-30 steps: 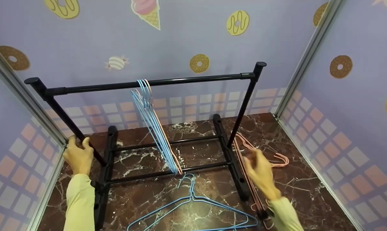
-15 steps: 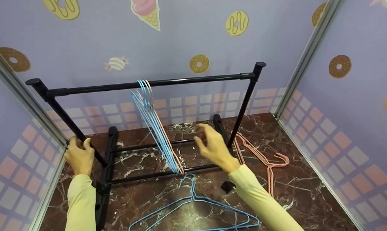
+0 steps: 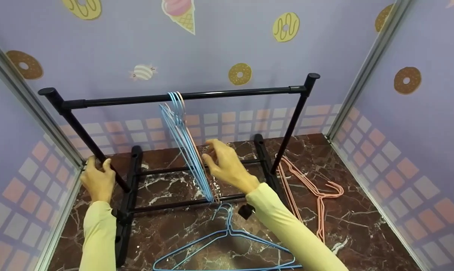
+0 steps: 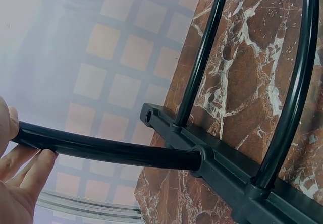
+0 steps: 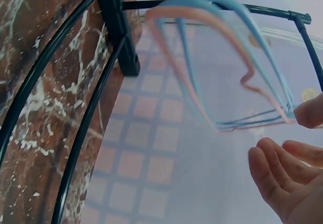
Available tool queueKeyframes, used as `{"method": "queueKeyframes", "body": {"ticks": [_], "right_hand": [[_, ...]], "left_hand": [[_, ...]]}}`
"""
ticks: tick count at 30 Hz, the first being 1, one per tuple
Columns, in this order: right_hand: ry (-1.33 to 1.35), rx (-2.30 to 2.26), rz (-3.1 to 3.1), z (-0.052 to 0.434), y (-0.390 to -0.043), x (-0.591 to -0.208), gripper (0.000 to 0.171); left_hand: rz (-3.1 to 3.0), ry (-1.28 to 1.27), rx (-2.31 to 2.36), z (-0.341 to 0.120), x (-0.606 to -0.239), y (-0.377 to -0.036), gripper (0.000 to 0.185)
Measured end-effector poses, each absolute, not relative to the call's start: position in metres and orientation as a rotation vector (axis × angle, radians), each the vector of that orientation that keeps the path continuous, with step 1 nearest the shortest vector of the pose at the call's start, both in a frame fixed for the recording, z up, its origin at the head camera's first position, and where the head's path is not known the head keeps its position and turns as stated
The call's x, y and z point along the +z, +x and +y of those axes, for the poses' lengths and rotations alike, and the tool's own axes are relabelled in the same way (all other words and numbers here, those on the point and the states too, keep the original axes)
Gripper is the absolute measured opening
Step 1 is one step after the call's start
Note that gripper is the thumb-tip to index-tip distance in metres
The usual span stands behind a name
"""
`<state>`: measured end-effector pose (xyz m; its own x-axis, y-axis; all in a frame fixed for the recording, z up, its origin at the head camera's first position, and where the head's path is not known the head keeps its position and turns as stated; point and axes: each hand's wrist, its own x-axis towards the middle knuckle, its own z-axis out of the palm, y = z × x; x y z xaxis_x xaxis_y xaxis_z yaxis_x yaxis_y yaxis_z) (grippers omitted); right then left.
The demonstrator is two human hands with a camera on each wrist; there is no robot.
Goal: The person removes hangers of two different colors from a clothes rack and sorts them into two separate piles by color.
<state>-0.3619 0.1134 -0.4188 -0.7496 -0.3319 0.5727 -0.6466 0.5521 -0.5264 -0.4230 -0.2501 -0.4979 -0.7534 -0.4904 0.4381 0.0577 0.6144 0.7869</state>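
We note the left hand (image 3: 97, 181) wrapped round the left upright of the black garment rack (image 3: 181, 96), low down near the base; the left wrist view shows fingers (image 4: 31, 172) curled under the tube. The right hand (image 3: 227, 165) is held loosely open, fingers spread and slightly bent, gripping nothing. It sits just beside the bundle of hanging hangers (image 3: 185, 146), mostly blue with one pink on the right side. In the right wrist view the fingertips (image 5: 267, 171) lie close to the lower corner of that bundle; we cannot tell whether they touch it. The bundle hangs from the top rail, left of its middle, slanting down to the lower front bar. On the marble floor (image 3: 362, 210) a blue hanger (image 3: 227, 241) lies in front of the rack, and pink hangers (image 3: 309, 192) lie to its right, well apart from both hands
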Motion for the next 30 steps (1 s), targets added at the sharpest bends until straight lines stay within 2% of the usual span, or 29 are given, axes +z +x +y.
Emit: {"method": "queueKeyframes", "body": {"ticks": [17,25,30], "right_hand": [[0.721,1.274,-2.457,0.090,-0.377,-0.412,0.024],[0.679,1.286,-2.442,0.089,-0.380,-0.414,0.008],[0.667,1.219,-2.404,0.088,-0.379,-0.414,0.006]], "left_hand": [[-2.190,0.327,-1.118,-0.247,-0.497,-0.422,0.028],[-2.174,0.310,-1.097,-0.247,-0.500,-0.422,0.025],[-2.194,0.322,-1.100,-0.250,-0.498,-0.421,0.029]]}}
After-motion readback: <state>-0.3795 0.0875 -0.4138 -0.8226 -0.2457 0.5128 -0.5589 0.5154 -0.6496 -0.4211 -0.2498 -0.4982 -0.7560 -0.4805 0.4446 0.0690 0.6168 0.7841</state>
